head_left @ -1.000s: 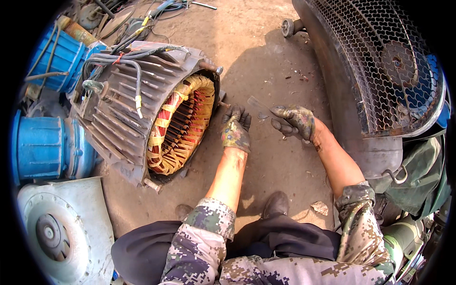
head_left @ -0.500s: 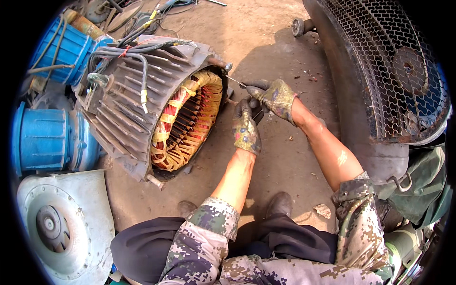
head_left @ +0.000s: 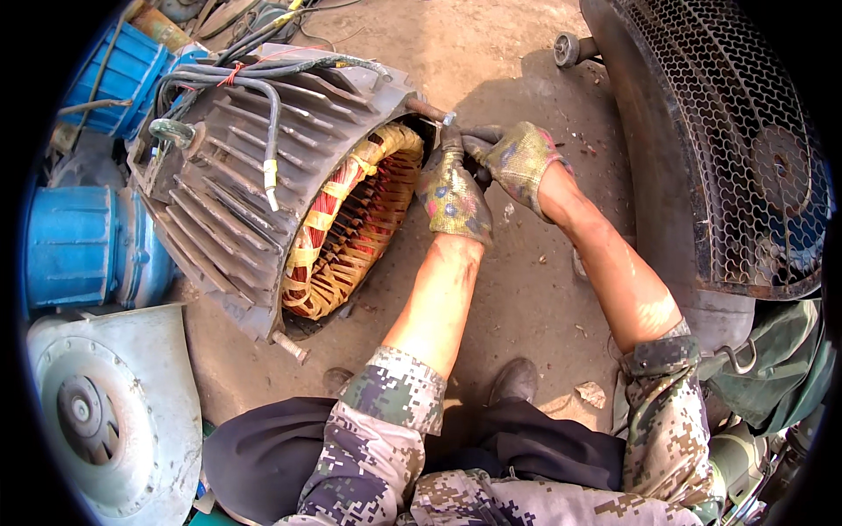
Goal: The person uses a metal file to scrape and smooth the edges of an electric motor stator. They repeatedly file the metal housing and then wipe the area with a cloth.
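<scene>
A grey finned motor housing (head_left: pixel 263 162) lies tilted on the ground, its open end facing me. Inside that opening sits a ring of taped copper windings (head_left: pixel 320 219). From the housing's upper right corner sticks out a long rusty bolt (head_left: pixel 427 110). My left hand (head_left: pixel 456 197), in a stained knit glove, has its fingers closed right by the bolt's outer end. My right hand (head_left: pixel 524 167), gloved alike, is closed close against the left fingertips. Whatever lies between the two hands is hidden by the gloves. A second bolt (head_left: pixel 291 347) projects from the lower corner.
Grey cables (head_left: pixel 254 79) lie over the housing. Blue motor casings (head_left: pixel 74 245) and a grey fan housing (head_left: pixel 110 412) stand at left. To the right is a large dark cover with a mesh grille (head_left: pixel 737 131). My shoe (head_left: pixel 515 381) is on the dirt ground.
Both hands have moved up, the left coming beside the upper bolt's end. The thin, ridged metal piece that showed at my right fingertips is out of sight now. The view has shifted slightly.
</scene>
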Available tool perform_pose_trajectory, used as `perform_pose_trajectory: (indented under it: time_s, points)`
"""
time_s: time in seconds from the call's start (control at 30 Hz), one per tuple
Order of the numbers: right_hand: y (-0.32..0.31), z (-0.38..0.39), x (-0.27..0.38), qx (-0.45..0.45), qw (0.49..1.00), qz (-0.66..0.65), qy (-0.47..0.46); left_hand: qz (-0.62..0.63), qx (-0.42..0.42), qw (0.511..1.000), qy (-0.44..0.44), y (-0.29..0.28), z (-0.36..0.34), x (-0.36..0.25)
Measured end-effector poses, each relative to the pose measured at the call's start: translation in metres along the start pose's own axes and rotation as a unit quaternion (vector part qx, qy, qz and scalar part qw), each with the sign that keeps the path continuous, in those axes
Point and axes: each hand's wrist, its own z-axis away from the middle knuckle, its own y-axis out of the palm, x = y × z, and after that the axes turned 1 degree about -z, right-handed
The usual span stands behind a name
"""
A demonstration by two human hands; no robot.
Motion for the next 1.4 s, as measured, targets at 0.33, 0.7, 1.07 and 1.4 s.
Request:
perform_pose_trajectory:
  time_s: [0.33, 0.7, 1.07, 1.4]
  points:
    - [0.024, -0.028, -0.049, 0.028, 0.997, -0.059, 0.029, -0.071, -0.033, 0.997, -0.025, -0.018, -0.015, 0.019]
    - [0.003, -0.003, -0.015, -0.006, 1.000, -0.008, -0.026, -0.084, -0.063, 0.991, 0.088, 0.006, -0.001, 0.007]
    - [0.005, -0.001, -0.016, -0.026, 0.997, 0.032, -0.058, -0.088, -0.078, 0.988, 0.100, 0.008, 0.005, 0.007]
    - [-0.001, 0.000, -0.009, -0.018, 0.998, 0.054, -0.037, -0.085, -0.093, 0.989, 0.082, 0.014, 0.010, -0.001]
